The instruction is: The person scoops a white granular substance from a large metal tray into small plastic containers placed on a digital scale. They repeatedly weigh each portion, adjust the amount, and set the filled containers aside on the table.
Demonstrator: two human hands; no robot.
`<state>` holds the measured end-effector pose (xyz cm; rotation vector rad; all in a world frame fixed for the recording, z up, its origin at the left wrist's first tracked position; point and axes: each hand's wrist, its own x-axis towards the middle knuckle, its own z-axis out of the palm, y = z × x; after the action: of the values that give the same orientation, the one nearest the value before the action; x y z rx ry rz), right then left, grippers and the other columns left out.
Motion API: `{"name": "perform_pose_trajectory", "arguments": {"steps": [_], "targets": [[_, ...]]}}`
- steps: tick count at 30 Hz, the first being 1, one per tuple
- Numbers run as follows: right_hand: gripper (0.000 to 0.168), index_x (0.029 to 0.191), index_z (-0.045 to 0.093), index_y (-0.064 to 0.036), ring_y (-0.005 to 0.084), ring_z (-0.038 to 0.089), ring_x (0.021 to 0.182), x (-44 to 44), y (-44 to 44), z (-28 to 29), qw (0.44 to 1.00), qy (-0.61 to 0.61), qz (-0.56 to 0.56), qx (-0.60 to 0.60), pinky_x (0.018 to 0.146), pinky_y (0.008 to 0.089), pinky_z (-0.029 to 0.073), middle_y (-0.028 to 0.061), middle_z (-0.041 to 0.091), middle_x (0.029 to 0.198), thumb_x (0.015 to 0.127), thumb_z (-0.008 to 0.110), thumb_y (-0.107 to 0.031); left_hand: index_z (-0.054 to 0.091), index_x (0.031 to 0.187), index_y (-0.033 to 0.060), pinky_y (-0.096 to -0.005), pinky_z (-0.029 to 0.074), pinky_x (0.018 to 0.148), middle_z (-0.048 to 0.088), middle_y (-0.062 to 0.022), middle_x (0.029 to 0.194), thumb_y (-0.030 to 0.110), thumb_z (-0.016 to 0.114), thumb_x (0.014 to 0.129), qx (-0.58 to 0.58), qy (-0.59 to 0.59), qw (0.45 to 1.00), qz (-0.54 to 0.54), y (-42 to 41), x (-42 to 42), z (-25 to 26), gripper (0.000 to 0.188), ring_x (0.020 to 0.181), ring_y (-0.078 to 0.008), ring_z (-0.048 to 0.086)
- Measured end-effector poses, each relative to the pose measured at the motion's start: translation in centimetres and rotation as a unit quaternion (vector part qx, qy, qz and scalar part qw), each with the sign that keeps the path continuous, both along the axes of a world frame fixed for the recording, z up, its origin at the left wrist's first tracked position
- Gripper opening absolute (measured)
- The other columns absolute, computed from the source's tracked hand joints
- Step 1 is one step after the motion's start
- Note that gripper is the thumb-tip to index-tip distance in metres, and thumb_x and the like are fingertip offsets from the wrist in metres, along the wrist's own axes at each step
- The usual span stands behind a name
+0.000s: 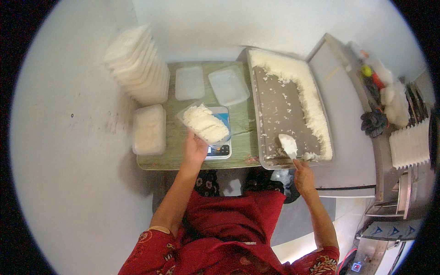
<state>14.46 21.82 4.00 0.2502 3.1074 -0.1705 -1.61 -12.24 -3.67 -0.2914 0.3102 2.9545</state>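
My left hand [196, 146] holds a clear plastic container [221, 141] heaped with white rice [205, 123], tilted above a digital kitchen scale [225, 152]. In my right hand [304, 177] is a rice paddle [288, 145] with white grains on its blade, over the near part of a large metal tray [282, 113]. Rice [306, 92] lies banked along the tray's far and right sides, with scattered grains on its bare bottom. The container hides part of the scale.
Two empty plastic containers [190, 83] [229, 86] stand at the table's back. A filled container [149, 130] is at the left, before a tall stack of containers [141, 68]. Walls bound the green-covered table [240, 137]. A crowded shelf [378, 151] stands right.
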Motion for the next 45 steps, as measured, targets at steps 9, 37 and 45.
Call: {"name": "perform_pose_trajectory", "arguments": {"steps": [9, 37, 45], "targets": [[0.039, 0.108, 0.054, -0.009, 0.0336, 0.053, 0.085, 0.2, -1.5, 0.1, 0.998, 0.037, 0.041, -0.001, 0.069, 0.041, 0.047, 0.0156, 0.05, 0.092, 0.07, 0.05, 0.001, 0.046, 0.105, -0.0004, -0.0374, 0.052, 0.077, 0.056, -0.0126, 0.095, 0.008, 0.052, 0.081, -0.405, -0.012, 0.911, -0.074, -2.1, 3.7, 2.3, 0.027, 0.086, -0.0236, 0.058], [0.054, 0.118, 0.048, -0.009, 0.0324, 0.052, 0.096, 0.4, -1.6, -0.1, 0.999, 0.031, 0.031, 0.002, 0.077, 0.037, 0.046, 0.0154, 0.047, 0.113, 0.066, 0.057, 0.002, 0.059, 0.084, 0.0084, -0.0401, 0.044, 0.075, 0.056, -0.01, 0.083, 0.01, 0.057, 0.069, -0.948, 0.264, 0.178, 0.015, -6.7, -17.3, 0.3, 0.015, 0.088, -0.0286, 0.053], [0.052, 0.121, 0.044, -0.009, 0.0356, 0.051, 0.099, -0.2, -1.9, 0.6, 0.999, -0.022, 0.025, -0.033, 0.077, 0.0392, 0.047, 0.0208, 0.047, 0.116, 0.071, 0.055, -0.004, 0.057, 0.074, 0.0047, -0.0405, 0.044, 0.073, 0.054, -0.0116, 0.084, 0.01, 0.055, 0.07, -0.942, 0.292, 0.165, -0.009, -7.3, -17.9, -0.1, 0.007, 0.086, -0.0296, 0.051]]}}
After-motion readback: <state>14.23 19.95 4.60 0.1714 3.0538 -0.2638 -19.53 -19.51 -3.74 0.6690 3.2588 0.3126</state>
